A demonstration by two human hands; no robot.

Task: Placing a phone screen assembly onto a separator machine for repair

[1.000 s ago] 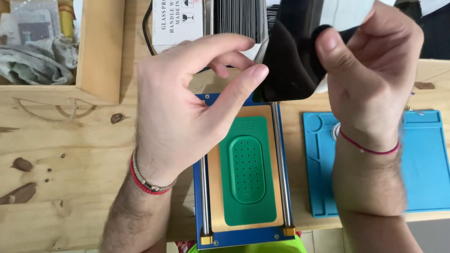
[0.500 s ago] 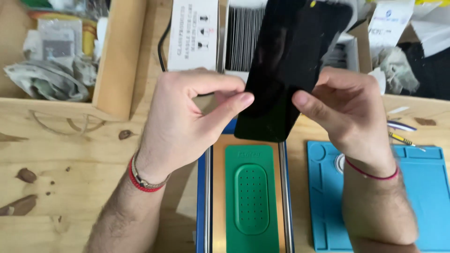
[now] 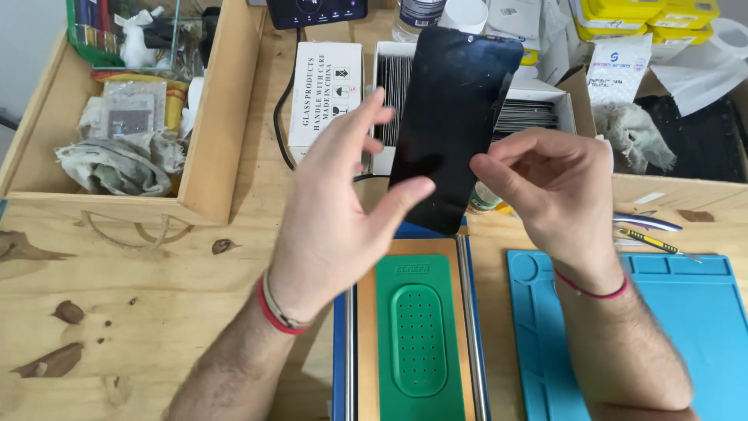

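Note:
A black phone screen panel (image 3: pixel 456 117) is held upright above the bench, its glossy face toward me. My left hand (image 3: pixel 343 210) grips its lower left edge with the thumb, the other fingers spread apart. My right hand (image 3: pixel 553 195) pinches the panel's right edge with thumb and fingers. Directly below sits a blue machine (image 3: pixel 340 351) with an orange plate carrying a green perforated mould pad (image 3: pixel 419 335).
A blue silicone work mat (image 3: pixel 686 327) lies at the right, with tweezers (image 3: pixel 647 224) and a small screwdriver (image 3: pixel 658 244) behind it. White boxes of glass sheets (image 3: pixel 326 93) stand at the back. A wooden crate (image 3: pixel 218 140) with rags fills the upper left.
Both hands have lifted the black panel up and away from me and turned it more upright. My left fingers have spread open, and the view has tilted to show more of the bench.

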